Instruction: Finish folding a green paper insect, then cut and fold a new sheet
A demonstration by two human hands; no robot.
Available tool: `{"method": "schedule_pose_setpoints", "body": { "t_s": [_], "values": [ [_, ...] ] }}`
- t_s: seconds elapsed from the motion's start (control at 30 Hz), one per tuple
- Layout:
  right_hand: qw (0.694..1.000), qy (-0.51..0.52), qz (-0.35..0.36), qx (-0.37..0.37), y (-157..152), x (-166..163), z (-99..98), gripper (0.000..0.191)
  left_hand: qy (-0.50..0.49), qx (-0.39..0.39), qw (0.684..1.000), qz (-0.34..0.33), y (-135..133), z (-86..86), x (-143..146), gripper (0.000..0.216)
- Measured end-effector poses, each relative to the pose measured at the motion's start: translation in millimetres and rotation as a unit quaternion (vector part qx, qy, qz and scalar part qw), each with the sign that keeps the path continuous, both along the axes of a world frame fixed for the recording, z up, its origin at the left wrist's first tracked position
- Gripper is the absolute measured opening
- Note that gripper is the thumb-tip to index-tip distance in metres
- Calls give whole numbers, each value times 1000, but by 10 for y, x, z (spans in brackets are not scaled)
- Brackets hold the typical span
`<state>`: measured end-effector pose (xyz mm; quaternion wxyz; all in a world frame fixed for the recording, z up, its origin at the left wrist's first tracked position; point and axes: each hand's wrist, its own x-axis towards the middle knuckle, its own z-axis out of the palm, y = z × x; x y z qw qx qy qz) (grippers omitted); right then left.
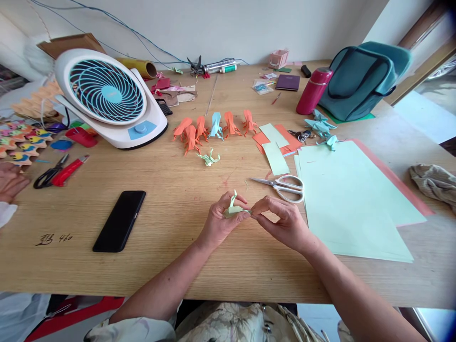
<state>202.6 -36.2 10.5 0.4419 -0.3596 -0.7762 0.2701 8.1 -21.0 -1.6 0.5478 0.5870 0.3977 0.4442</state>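
Above the front middle of the table, my left hand (223, 219) is closed around a small pale green folded paper figure (233, 209), one thin part of it pointing up. Thumb and forefinger of my right hand (280, 221) pinch a thin end of the same figure, close to my left fingertips. White-handled scissors (289, 186) lie just beyond my right hand. Farther back stand several orange folded paper figures (231, 124) and a light blue one (215, 125). A pale green folded figure (209, 157) sits in front of them.
Large pale green sheets (351, 199) cover the right side, with cut paper strips (276, 158) beside them. A black phone (119, 221) lies left. Behind it are a fan (110, 95) and a red cutter (69, 171). Another person's hand (12, 183) rests at the left edge.
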Motion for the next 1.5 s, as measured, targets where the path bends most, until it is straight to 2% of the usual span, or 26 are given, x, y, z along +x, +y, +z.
{"method": "schedule_pose_setpoints", "body": {
  "t_s": [0.13, 0.27, 0.5, 0.67, 0.9, 1.03, 1.27, 1.5],
  "values": [
    [1000, 0, -1, -30, -3, -11, 4, 7, -66, -83, 994, 14, -30, -46, 33, 26],
    [998, -1, -30, -47, -11, -33, -3, 7, -90, -117, 989, 25, -47, -102, 41, 29],
    [999, 5, -35, 14, -5, -32, -32, 18, -106, -109, 988, 28, -66, -75, 75, 27],
    [999, 21, -16, 33, 10, -27, -12, 20, -102, -102, 990, 6, -57, -13, 83, 23],
    [999, 19, -9, 36, 15, -19, 1, 20, -87, -128, 988, 21, -69, 14, 86, 29],
    [999, 19, -10, 28, 18, -13, 4, 19, -96, -118, 988, 13, -72, 6, 87, 30],
    [1000, 25, -19, 5, 12, -37, 28, 18, -52, -68, 996, 27, -67, -17, 79, 29],
    [998, 38, -42, -22, -21, -75, 20, 16, 29, 29, 998, 55, -92, -40, 48, 16]
  ]
}}
